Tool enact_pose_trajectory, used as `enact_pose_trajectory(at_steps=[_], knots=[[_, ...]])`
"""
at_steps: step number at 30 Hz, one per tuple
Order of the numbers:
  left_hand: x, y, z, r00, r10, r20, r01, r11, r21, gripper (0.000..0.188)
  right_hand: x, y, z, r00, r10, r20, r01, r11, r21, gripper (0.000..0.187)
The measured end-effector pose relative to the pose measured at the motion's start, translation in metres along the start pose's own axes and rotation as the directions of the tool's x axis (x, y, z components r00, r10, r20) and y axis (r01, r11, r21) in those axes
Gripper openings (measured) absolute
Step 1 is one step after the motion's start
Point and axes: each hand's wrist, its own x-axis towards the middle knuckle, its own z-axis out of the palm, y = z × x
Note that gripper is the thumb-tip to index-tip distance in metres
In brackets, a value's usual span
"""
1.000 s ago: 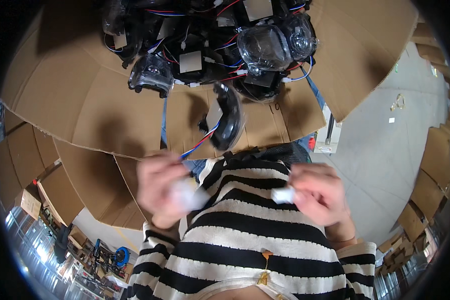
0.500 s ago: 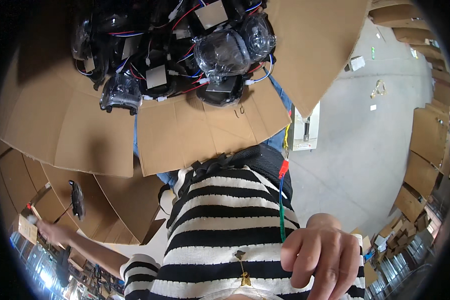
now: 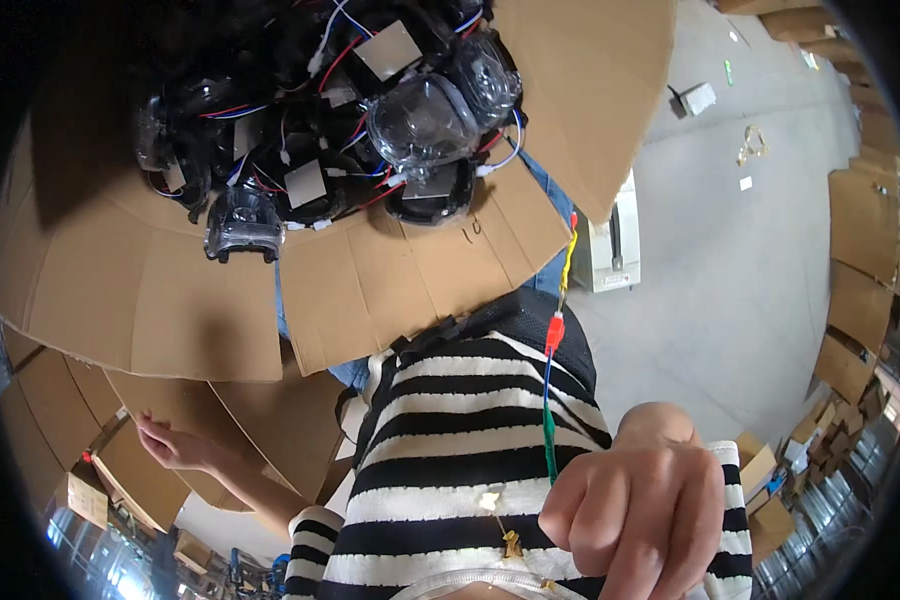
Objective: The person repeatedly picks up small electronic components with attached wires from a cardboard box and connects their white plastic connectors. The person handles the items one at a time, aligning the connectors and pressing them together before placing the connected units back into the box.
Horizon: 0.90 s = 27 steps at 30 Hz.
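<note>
On the right, my right hand (image 3: pixel 640 500) is closed in front of the striped shirt, fingers curled. A green-sleeved clip lead (image 3: pixel 549 440) runs into its grip and continues as a blue wire to a red-sleeved clip (image 3: pixel 555 332). Beyond that, a yellow-sleeved clip (image 3: pixel 568 265) continues the line toward the carton edge. At the lower left, my left hand (image 3: pixel 173 445) is stretched out over brown cardboard with its fingers apart, and I see nothing in it. Several black lamp units with clear lenses (image 3: pixel 423 122) and red, blue and white wires lie piled in the open carton in front.
Wide carton flaps (image 3: pixel 410 285) spread between the lamps and my body. A pale metal box with a dark handle (image 3: pixel 610 245) stands beyond the right flap. Cardboard cartons (image 3: pixel 863 215) line the far right, and a small white box (image 3: pixel 698 98) lies on the grey floor.
A black lamp unit hung by a cable near my left hand; it is out of sight now. That hand has moved right and slightly up. My right hand keeps its grip.
</note>
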Motion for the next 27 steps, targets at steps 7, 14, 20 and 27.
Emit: enact_pose_trajectory(at_steps=[7, 14, 20, 27], knots=[[-0.108, 0.125, 0.23, 0.174, 0.022, 0.985, 0.774, 0.615, -0.15, 0.03, 0.008, -0.012, -0.003, 0.992, 0.105, 0.067, -0.096, 0.988, -0.12, 0.018], [-0.12, 0.121, 0.362, 0.157, -0.307, 0.939, 0.908, 0.419, -0.014, 0.012, 0.016, -0.022, -0.008, 0.987, 0.138, 0.083, -0.126, 0.984, -0.127, 0.019], [-0.139, 0.142, 0.394, 0.419, -0.49, 0.765, 0.839, 0.531, -0.119, 0.016, 0.017, -0.028, -0.014, 0.986, 0.142, 0.086, -0.14, 0.99, -0.023, 0.017], [-0.137, 0.149, 0.383, 0.458, -0.655, 0.601, 0.865, 0.483, -0.134, 0.02, 0.016, -0.041, -0.021, 0.973, 0.222, 0.061, -0.215, 0.971, -0.105, 0.018]])
